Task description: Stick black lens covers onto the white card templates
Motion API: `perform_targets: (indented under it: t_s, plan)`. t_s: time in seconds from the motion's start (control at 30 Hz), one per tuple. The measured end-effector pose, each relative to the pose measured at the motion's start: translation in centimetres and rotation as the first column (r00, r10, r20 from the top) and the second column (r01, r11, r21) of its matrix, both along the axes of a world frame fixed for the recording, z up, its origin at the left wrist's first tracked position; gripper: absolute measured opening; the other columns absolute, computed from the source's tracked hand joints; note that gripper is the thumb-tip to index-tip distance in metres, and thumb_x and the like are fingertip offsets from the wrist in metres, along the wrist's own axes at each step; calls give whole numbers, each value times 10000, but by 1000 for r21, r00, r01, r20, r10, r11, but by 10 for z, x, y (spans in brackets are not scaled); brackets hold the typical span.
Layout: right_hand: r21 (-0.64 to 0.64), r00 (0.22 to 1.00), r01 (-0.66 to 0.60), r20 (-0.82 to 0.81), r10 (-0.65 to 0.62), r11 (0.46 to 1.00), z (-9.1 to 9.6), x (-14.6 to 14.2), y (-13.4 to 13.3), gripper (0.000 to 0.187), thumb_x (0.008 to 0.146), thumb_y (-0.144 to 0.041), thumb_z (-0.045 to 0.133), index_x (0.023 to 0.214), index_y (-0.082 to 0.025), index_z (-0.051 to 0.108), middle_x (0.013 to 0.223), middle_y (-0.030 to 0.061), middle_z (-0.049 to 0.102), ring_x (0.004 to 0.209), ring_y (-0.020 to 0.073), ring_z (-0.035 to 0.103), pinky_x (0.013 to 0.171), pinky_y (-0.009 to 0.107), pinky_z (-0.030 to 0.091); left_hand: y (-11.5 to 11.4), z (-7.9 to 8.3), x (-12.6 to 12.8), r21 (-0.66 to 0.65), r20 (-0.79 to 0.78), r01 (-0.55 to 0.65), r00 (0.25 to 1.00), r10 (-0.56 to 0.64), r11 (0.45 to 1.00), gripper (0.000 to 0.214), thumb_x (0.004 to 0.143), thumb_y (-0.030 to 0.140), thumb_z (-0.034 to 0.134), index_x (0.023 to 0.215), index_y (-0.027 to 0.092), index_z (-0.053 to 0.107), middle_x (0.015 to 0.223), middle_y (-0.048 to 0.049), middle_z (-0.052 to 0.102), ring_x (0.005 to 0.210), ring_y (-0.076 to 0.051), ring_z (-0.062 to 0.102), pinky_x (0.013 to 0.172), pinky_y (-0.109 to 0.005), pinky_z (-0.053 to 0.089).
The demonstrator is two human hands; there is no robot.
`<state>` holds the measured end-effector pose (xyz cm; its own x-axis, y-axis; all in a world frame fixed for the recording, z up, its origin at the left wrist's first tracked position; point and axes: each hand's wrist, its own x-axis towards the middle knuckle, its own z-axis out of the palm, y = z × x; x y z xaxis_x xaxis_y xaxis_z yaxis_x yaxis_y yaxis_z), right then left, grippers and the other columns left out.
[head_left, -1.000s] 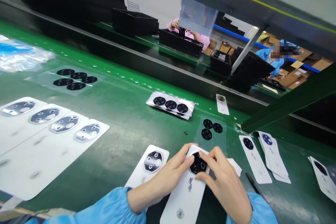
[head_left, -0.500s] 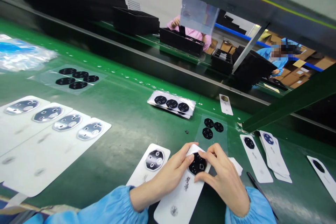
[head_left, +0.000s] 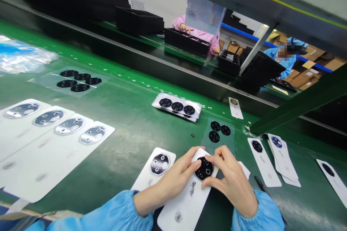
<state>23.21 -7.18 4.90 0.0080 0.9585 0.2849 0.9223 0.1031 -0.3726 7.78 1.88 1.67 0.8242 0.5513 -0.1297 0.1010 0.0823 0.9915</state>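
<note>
In front of me lies a white phone back panel (head_left: 181, 207), tilted, with dark characters on it and a black octagonal sticker (head_left: 204, 170) over the camera area at its upper end. My left hand (head_left: 177, 175) grips the panel's left side, and its thumb presses on the sticker's left edge. With thumb and forefinger, my right hand (head_left: 230, 178) spans the sticker's right side, fingertips at its top and bottom edges. Another white panel with a shiny silver octagon (head_left: 159, 164) lies partly under my left forearm.
Several white panels (head_left: 54, 151) lie at left. Black stickers sit on a clear sheet (head_left: 105, 81), on a white stack (head_left: 176, 107) and on a nearer sheet (head_left: 229, 140). More panels (head_left: 267, 173) and a black pen (head_left: 260, 184) lie right. Two co-workers work behind the ledge.
My hands, the sticker and the panel stay almost in place, with only tiny shifts. Across the ledge, the hand of the person in pink has lowered onto the black box.
</note>
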Motion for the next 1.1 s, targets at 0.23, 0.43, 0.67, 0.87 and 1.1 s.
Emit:
perform_targets:
  t_s: [0.23,0.43,0.67,0.87,1.1]
  plan:
    - [-4,994,-18,-105,17,1000,0,7,1,498,639,-400,791,1035,-176,590,875,33,448,768,186,509,623,291,494,1,3,0,-63,26,-20,999,22,998,415,910,378,426,1291,214,430,1214,-57,574,1080,-218,514,940,-315,362]
    - [-97,809,214,-539,-232,972,-6,14,0,336,906,-439,463,1135,-206,544,924,55,545,719,148,554,614,271,490,2,11,-1,-251,71,-41,996,61,967,469,888,427,468,1301,214,405,869,-14,645,894,-205,578,815,-314,421]
    - [-341,306,-63,-901,-307,938,-8,6,3,358,861,-503,529,752,-163,516,568,8,642,482,121,615,489,228,482,5,10,0,-315,85,-69,991,100,947,478,870,437,510,1289,223,428,953,-26,642,884,-194,583,810,-307,425]
    - [-317,232,23,-921,-313,948,1,-2,1,365,799,-497,621,684,-172,501,516,4,661,422,121,612,434,209,472,3,11,0,-300,-26,-26,999,19,954,517,883,481,469,1351,281,381,1295,-23,538,1187,-214,462,989,-325,331]
    - [-268,243,30,-933,-267,963,-9,-6,1,369,793,-511,619,693,-177,497,480,-6,645,384,123,598,413,214,484,-1,13,3,-404,8,34,999,-34,914,720,735,383,702,1346,273,338,1188,-36,565,1077,-210,521,858,-294,414]
